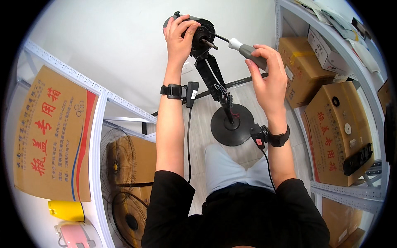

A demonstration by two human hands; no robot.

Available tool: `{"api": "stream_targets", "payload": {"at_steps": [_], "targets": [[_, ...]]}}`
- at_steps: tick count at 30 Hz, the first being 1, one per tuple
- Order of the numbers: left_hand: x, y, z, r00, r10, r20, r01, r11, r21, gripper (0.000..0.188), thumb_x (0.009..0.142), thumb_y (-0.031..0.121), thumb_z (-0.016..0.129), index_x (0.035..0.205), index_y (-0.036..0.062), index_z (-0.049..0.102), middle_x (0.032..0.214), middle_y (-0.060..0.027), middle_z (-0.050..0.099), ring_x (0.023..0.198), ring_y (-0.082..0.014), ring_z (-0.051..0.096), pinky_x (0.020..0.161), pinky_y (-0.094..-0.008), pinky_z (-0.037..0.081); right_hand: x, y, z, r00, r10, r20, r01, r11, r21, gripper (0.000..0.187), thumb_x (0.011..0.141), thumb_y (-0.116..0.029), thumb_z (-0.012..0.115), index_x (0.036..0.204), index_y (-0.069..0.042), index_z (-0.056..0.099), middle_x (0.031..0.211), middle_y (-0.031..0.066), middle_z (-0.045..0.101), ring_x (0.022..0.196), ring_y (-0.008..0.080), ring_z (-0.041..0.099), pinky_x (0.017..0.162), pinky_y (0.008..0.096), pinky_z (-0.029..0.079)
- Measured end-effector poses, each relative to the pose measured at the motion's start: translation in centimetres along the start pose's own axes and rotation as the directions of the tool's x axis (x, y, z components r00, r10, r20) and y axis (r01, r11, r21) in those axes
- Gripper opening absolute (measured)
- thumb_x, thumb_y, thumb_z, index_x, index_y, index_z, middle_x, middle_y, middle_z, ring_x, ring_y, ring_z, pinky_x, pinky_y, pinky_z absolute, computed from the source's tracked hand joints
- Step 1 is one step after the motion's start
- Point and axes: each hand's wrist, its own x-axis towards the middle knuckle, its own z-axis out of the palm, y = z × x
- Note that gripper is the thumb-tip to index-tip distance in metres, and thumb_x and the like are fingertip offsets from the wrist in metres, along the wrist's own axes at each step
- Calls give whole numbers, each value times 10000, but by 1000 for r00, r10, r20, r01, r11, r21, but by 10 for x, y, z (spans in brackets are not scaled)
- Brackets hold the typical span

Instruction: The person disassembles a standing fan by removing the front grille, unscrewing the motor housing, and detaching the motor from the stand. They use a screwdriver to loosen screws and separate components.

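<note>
A black pedestal fan without its blades or guard stands in front of me. Its motor head (202,48) has a metal shaft pointing toward me. My left hand (178,43) is closed over the near left side of the head, fingers curled on top. In my right hand (271,80) is a screwdriver (253,56) with a grey and white handle. Its dark shank points left, and the tip reaches the right side of the motor head. Below the head, the black column (210,76) is opened up, with white wires showing. The round base (231,136) rests on the floor.
Wire fan guards (117,159) lean at the left by a shelf frame (96,132). A large carton (53,136) sits on that shelf. On the right, a carton (337,103) carries a black ring, small white parts and a black plastic cover (358,159). Cables hang from both wrist straps.
</note>
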Motion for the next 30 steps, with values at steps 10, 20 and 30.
{"api": "stream_targets", "payload": {"at_steps": [10,20,30], "targets": [[-1,-7,2,999,20,26,-20,1000,3,195,961,335,650,929,179,763,1174,-31,659,1258,-291,486,1149,-498,183,2,-12,-8,951,278,137,-241,940,-240,333,806,-75,780,1101,-84,627,1077,95,660,952,294,625,761,370,517],[0,-5,0,999,27,35,-27,1000,-16,194,947,338,667,922,175,768,1174,-38,661,1249,-267,492,1146,-482,203,1,-13,2,892,452,-2,-452,892,-3,361,834,-137,786,1137,-55,608,1105,127,609,867,248,644,756,326,537],[0,-10,3,999,-6,44,6,1000,-6,188,947,357,667,941,200,771,1218,-27,648,1300,-309,450,1147,-506,183,-1,-9,-2,925,379,38,-379,925,-10,272,876,-94,742,1123,-54,635,1128,108,628,778,231,653,691,328,550]]}}
